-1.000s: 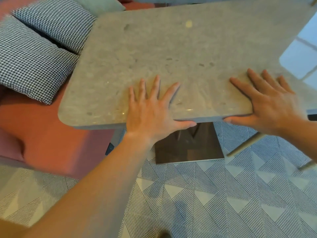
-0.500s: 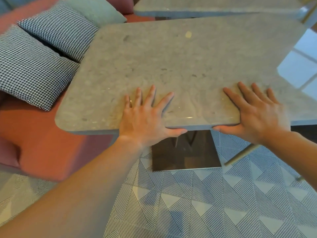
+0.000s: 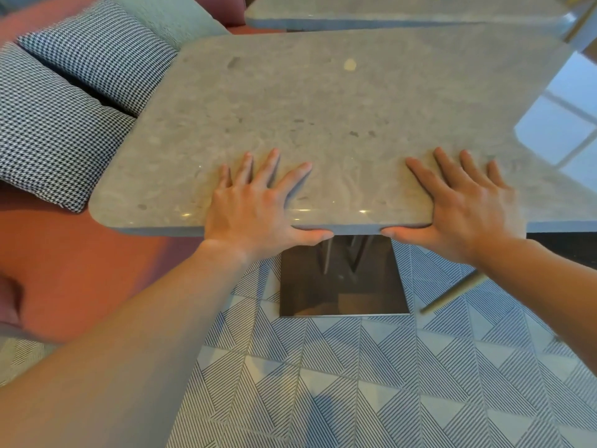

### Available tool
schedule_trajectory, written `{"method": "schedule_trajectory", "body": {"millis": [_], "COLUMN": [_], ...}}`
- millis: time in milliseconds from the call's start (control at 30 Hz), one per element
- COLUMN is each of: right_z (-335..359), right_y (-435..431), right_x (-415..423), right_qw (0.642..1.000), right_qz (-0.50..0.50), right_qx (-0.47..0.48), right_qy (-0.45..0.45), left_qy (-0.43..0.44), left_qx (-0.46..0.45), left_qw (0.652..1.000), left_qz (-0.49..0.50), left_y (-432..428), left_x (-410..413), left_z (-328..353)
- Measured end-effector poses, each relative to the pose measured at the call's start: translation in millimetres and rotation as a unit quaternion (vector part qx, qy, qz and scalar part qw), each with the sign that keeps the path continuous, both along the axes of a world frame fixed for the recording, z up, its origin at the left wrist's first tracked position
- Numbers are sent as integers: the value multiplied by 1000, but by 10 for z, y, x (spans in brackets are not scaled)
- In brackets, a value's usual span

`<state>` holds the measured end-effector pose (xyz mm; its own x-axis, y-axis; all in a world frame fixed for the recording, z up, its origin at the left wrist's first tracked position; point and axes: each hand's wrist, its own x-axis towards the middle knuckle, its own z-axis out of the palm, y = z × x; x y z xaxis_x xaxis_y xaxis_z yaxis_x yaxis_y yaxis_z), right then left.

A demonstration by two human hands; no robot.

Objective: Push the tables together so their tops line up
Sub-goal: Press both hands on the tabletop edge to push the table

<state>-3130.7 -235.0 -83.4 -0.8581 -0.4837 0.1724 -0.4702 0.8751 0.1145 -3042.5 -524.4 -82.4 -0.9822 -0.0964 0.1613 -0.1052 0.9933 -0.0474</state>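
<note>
A grey stone-topped table (image 3: 323, 101) fills the middle of the view, on a dark square metal base (image 3: 342, 279). My left hand (image 3: 255, 208) lies flat on its near edge, fingers spread on top and thumb along the rim. My right hand (image 3: 465, 205) holds the same edge further right in the same way. A second grey table top (image 3: 403, 11) stands just beyond the far edge, angled so the gap between the two edges widens to the left.
A red sofa (image 3: 64, 270) runs along the left, with two houndstooth cushions (image 3: 48, 134) and a green cushion (image 3: 171, 17) close to the table's left edge. A gold chair leg (image 3: 452, 292) stands on the patterned floor tiles at the right.
More of the far table has come into sight at the top. Both hands stay on the near edge, and my right hand now sits closer to my left.
</note>
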Motion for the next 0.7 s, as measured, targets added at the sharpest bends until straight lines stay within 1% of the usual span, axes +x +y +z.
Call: {"method": "schedule_trajectory", "body": {"millis": [233, 700], "right_z": [26, 25], "right_y": [-169, -482], "right_x": [-24, -126], "right_qw": [1000, 999], "right_qz": [-27, -50], "right_qx": [-1, 11], "right_qy": [-5, -9], "left_qy": [0, 7], "left_qx": [9, 5], "left_qw": [1000, 999], "left_qz": [-17, -41], "left_y": [-177, -536], "left_x": [-118, -368], "left_z": [36, 26]}}
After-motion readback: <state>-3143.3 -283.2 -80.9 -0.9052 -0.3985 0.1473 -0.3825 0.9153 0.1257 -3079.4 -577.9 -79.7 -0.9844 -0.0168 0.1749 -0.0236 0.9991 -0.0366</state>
